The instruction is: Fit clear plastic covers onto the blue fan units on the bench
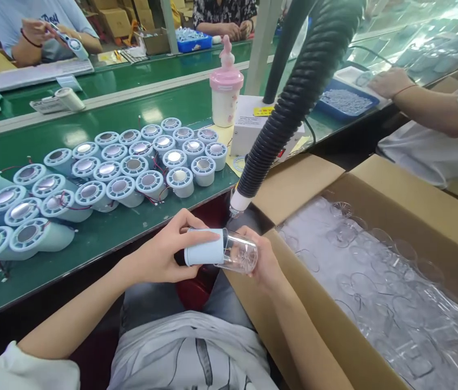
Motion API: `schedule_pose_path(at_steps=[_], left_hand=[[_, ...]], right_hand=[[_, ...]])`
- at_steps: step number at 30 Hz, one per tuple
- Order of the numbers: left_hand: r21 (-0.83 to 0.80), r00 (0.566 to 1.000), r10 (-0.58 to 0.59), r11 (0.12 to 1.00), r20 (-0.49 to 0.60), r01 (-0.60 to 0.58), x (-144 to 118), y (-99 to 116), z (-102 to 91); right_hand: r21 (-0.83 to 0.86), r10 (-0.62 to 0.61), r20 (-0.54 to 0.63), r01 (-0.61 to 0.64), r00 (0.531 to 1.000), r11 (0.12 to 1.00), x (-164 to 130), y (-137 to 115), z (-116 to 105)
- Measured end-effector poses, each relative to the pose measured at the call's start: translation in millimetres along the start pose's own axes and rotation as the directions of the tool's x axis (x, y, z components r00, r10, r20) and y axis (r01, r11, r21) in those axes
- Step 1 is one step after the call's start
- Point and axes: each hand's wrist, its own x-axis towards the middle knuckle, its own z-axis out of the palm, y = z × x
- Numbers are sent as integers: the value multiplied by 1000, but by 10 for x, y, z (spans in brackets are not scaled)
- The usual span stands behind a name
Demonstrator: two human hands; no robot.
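Blue cylinder [205,247] in left hand [169,250], clear cup [242,253] in right hand [267,261].

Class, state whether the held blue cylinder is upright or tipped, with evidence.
Tipped: the left hand holds the blue cylinder sideways, clear cover toward the right hand.

The left hand [172,246] holds a light blue cylinder [205,248], and the right hand [267,261] holds a clear cup [242,252] at its end. On the green worktop [103,233], many blue cylinders [121,187] are close together, near a white bottle [224,105]. An open cardboard box [310,298] contains clear cups [391,292], and a black hose [289,103] ends near the hands.
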Motion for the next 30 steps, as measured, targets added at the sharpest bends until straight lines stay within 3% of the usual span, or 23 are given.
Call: schedule_pose_path(at_steps=[9,19,27,30], left_hand=[[28,995,1,1000,98,-4,-106,157,-97],[30,989,44,998,143,-48,-188,267,-73],[-29,991,79,997,108,-77,-237,278,-18],[-118,999,-2,993,34,6,-347,234,-40]], right_hand=[[-41,-63,33,64,997,997,-132,-13,76],[-24,13,-26,-14,1000,1000,-150,-51,117],[-46,39,-9,-40,999,998,-144,-75,144],[-54,106,-39,-108,994,993,-178,-21,130]])
